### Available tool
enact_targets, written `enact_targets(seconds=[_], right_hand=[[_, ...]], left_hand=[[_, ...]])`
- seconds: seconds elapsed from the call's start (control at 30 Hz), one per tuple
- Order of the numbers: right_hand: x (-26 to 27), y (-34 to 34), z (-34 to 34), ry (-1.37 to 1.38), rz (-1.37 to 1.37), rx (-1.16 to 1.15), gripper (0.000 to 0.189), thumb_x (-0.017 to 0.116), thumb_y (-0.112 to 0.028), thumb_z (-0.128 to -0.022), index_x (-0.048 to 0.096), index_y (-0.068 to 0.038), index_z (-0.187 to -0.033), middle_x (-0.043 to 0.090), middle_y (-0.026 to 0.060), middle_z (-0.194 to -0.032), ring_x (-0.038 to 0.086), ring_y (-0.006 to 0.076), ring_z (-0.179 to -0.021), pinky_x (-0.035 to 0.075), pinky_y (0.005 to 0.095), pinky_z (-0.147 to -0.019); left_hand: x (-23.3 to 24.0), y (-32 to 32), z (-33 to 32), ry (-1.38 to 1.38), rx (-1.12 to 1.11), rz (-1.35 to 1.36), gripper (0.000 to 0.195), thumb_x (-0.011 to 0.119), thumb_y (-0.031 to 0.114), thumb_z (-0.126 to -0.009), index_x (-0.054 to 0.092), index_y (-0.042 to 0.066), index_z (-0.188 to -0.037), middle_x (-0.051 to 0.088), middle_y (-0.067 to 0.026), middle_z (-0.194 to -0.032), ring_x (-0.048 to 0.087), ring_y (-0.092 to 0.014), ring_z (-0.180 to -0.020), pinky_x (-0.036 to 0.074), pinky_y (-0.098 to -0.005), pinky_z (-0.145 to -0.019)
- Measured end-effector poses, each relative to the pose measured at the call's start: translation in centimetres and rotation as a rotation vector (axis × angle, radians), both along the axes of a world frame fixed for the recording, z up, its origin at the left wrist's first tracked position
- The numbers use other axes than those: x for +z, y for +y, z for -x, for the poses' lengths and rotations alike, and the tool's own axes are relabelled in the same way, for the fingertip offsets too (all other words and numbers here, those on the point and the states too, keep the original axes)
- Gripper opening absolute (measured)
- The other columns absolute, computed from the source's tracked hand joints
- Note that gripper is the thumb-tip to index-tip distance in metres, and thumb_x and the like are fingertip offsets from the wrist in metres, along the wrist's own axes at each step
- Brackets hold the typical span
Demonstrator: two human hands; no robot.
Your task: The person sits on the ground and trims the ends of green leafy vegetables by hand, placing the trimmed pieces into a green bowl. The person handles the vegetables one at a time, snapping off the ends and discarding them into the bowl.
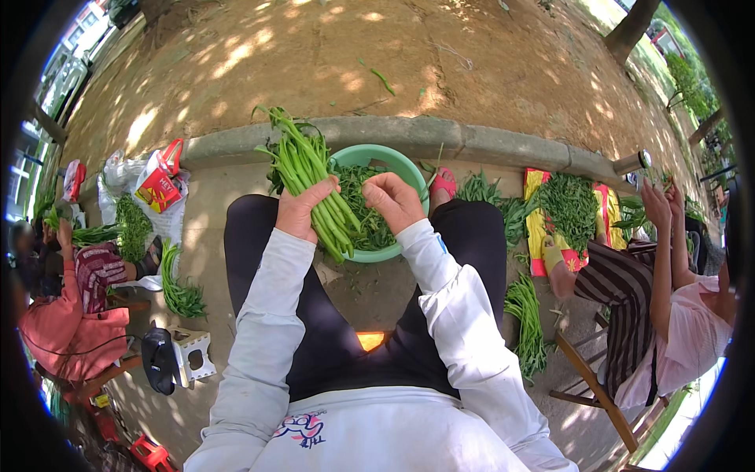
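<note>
My left hand [304, 206] is closed round a thick bunch of long green leafy stems [304, 171], their bare ends pointing down towards my knees and the leaves up and away. To its right my right hand [392, 200] hangs over a green plastic basin [377, 152], thumb and forefinger nearly together; whether something small is between them I cannot tell. Picked green leaves [374, 227] fill much of the basin, which stands on the pavement beyond my knees.
A stone kerb [407, 133] runs behind the basin. Greens in bundles [527, 324] lie right and left [177, 289]. A person on a wooden chair [596, 383] sits at right, another person at left beside a white step stool [191, 357]. Leaves [569, 203] lie on a red-yellow sheet.
</note>
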State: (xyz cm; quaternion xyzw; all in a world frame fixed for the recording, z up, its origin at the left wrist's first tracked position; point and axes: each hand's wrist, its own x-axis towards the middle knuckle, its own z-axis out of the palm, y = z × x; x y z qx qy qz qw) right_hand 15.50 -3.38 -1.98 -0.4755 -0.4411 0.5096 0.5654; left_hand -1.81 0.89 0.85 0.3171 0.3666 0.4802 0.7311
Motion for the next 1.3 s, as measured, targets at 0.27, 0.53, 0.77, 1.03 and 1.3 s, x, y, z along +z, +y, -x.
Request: enact_targets(seconds=[0.27, 0.53, 0.77, 1.03, 1.3], right_hand=[[0.2, -0.7, -0.1, -0.105, 0.097, 0.238, 0.031, 0.069, -0.017, -0.081, 0.055, 0.002, -0.100, 0.061, 0.0048, -0.080, 0.056, 0.0103, -0.070, 0.047, 0.0245, -0.066], [2.5, -0.3, -1.9, 0.468, 0.173, -0.367, 0.018, 0.056, -0.003, -0.082, 0.047, 0.000, -0.098, 0.059, 0.0105, -0.073, 0.057, 0.0164, -0.056, 0.047, 0.0265, -0.050], [4.1, -1.3, -0.9, 0.301, 0.262, -0.078, 0.022, 0.057, -0.023, -0.088, 0.049, -0.003, -0.090, 0.038, -0.0018, -0.053, 0.035, 0.0081, -0.036, 0.025, 0.0243, -0.034], [2.5, -1.8, 0.3, -0.171, 0.113, 0.103, 0.027, 0.054, -0.027, -0.091, 0.057, 0.000, -0.093, 0.055, 0.0018, -0.068, 0.050, 0.0091, -0.055, 0.040, 0.0239, -0.049], [2.1, -1.7, -0.5, -0.083, 0.191, 0.120, 0.020, 0.067, -0.020, -0.084, 0.058, -0.003, -0.087, 0.054, -0.0005, -0.068, 0.049, 0.0071, -0.056, 0.038, 0.0227, -0.049]], left_hand=[[-1.3, -0.6, -0.8, 0.100, -0.128, -0.047, 0.039, 0.070, 0.001, -0.075, 0.053, 0.003, -0.110, 0.062, -0.0055, -0.094, 0.061, -0.016, -0.080, 0.051, -0.0296, -0.069], [-1.2, -0.4, -0.7, 0.174, -0.052, 0.055, 0.026, 0.065, 0.006, -0.077, 0.058, 0.001, -0.102, 0.064, -0.0075, -0.087, 0.058, -0.015, -0.069, 0.051, -0.0305, -0.061], [-0.7, -0.7, -1.3, 0.048, -0.083, 0.149, 0.030, 0.066, 0.006, -0.077, 0.055, 0.001, -0.104, 0.062, -0.0083, -0.087, 0.059, -0.017, -0.069, 0.053, -0.0304, -0.062], [-0.5, -1.3, -2.3, -0.074, -0.074, 0.071, 0.032, 0.066, 0.002, -0.077, 0.055, 0.002, -0.107, 0.063, -0.0084, -0.091, 0.062, -0.019, -0.080, 0.054, -0.0337, -0.072], [-0.7, -1.5, -2.4, -0.008, -0.150, -0.024, 0.042, 0.069, 0.006, -0.079, 0.052, 0.002, -0.117, 0.061, -0.0086, -0.106, 0.061, -0.020, -0.093, 0.052, -0.0337, -0.078]])
